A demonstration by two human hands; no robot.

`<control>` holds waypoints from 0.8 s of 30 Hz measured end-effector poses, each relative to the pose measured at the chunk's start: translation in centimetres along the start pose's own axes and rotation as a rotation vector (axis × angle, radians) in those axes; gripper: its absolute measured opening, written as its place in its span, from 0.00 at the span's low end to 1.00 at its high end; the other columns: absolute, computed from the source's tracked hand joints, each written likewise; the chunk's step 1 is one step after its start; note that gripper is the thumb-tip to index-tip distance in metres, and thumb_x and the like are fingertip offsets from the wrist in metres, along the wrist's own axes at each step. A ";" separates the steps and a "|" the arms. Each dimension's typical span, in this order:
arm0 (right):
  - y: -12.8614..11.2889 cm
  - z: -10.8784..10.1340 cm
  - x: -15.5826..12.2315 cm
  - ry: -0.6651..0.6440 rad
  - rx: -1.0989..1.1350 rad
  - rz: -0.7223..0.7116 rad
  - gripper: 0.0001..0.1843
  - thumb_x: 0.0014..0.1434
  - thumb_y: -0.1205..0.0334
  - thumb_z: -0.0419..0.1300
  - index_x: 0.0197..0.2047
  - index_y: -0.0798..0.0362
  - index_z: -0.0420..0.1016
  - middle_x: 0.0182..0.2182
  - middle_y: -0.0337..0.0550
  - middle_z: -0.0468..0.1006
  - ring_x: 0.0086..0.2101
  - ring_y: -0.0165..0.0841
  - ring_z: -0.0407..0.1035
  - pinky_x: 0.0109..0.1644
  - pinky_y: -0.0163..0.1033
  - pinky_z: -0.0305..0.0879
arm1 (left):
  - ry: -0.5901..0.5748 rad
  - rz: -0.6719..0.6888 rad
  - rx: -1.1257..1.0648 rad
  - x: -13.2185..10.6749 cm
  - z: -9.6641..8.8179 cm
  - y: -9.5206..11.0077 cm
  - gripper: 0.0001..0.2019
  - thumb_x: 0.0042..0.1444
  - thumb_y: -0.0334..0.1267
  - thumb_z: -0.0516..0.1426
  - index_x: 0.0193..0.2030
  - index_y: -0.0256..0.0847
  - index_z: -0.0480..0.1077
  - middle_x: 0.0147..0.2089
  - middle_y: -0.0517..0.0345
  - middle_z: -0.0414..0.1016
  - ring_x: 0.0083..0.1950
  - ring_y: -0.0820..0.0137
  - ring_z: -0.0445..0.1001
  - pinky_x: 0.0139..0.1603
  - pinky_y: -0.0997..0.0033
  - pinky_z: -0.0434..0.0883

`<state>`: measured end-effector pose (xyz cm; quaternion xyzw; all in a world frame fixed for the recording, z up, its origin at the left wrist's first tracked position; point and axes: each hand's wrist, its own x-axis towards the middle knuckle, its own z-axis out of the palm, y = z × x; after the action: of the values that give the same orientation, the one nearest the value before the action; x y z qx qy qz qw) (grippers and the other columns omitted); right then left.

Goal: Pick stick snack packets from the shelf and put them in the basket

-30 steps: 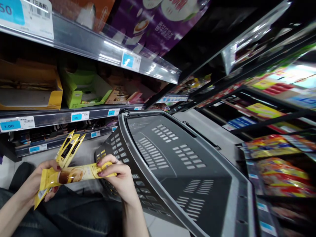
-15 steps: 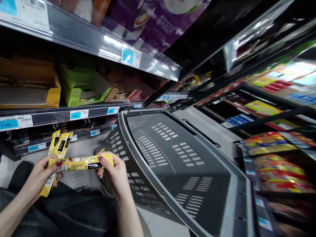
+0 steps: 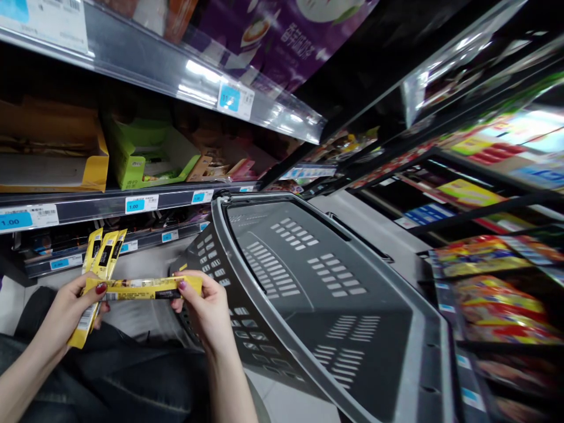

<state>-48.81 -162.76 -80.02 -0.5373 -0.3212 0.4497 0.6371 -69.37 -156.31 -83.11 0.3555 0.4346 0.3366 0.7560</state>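
Both my hands hold one yellow stick sachet (image 3: 143, 289) level, with its back side and barcode facing up. My right hand (image 3: 203, 311) pinches its right end. My left hand (image 3: 68, 308) pinches its left end and also grips several more yellow sachets (image 3: 100, 264) that fan upward and poke out below the palm. A dark grey plastic shopping basket (image 3: 423, 352) stands tilted just right of my right hand, with nothing visible inside it.
Store shelves on the left carry a yellow carton (image 3: 53, 153), a green carton (image 3: 145, 155) and blue price tags (image 3: 141, 203). Purple bags (image 3: 286, 35) sit on the top shelf. More packaged goods (image 3: 493, 294) fill racks on the right. My dark trousers (image 3: 132, 382) are below.
The level sachet has been turned over from its printed coffee face to its barcode back. The fanned sachets in my left hand swung more upright. Both hands shifted only slightly.
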 end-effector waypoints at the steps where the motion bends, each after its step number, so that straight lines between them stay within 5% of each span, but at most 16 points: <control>1: -0.1 -0.2 -0.1 -0.017 -0.001 -0.031 0.10 0.44 0.59 0.68 0.30 0.54 0.78 0.21 0.38 0.74 0.16 0.27 0.68 0.20 0.31 0.66 | -0.022 0.018 -0.011 0.0 -0.1 -0.1 0.14 0.42 0.46 0.63 0.28 0.38 0.68 0.17 0.63 0.70 0.14 0.77 0.64 0.15 0.80 0.60; 7: -0.9 -1.4 -0.4 -0.151 -0.015 -0.173 0.03 0.45 0.61 0.67 0.28 0.47 0.81 0.27 0.39 0.73 0.19 0.29 0.70 0.21 0.34 0.67 | -0.089 0.063 -0.019 -0.6 -0.1 0.2 0.09 0.33 0.34 0.66 0.24 0.37 0.72 0.16 0.63 0.70 0.12 0.77 0.63 0.14 0.80 0.57; 12: -1.2 -1.9 -0.3 -0.201 -0.138 -0.311 0.02 0.47 0.61 0.67 0.28 0.45 0.81 0.28 0.42 0.75 0.30 0.33 0.70 0.33 0.38 0.68 | -0.043 0.039 -0.017 -1.1 0.4 0.9 0.08 0.29 0.26 0.62 0.22 0.38 0.73 0.13 0.66 0.68 0.10 0.77 0.63 0.13 0.81 0.57; 19: -1.6 -2.2 -0.7 -0.308 -0.161 -0.296 0.02 0.45 0.61 0.68 0.26 0.45 0.80 0.32 0.44 0.74 0.33 0.34 0.68 0.36 0.38 0.65 | -0.025 0.037 -0.037 -1.8 0.7 1.3 0.10 0.26 0.26 0.66 0.18 0.39 0.71 0.10 0.66 0.67 0.09 0.79 0.63 0.12 0.84 0.57; 24: -1.9 -2.3 -0.7 -0.333 -0.144 -0.329 0.04 0.48 0.58 0.66 0.23 0.46 0.79 0.29 0.43 0.73 0.31 0.33 0.67 0.35 0.37 0.63 | -0.041 0.036 0.020 -1.5 0.2 0.9 0.12 0.19 0.20 0.65 0.12 0.37 0.70 0.18 0.63 0.71 0.11 0.78 0.65 0.08 0.82 0.60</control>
<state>-46.59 -164.37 -78.65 -0.4401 -0.5362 0.3983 0.6000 -69.91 -157.09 -81.65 0.3777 0.4160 0.3382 0.7549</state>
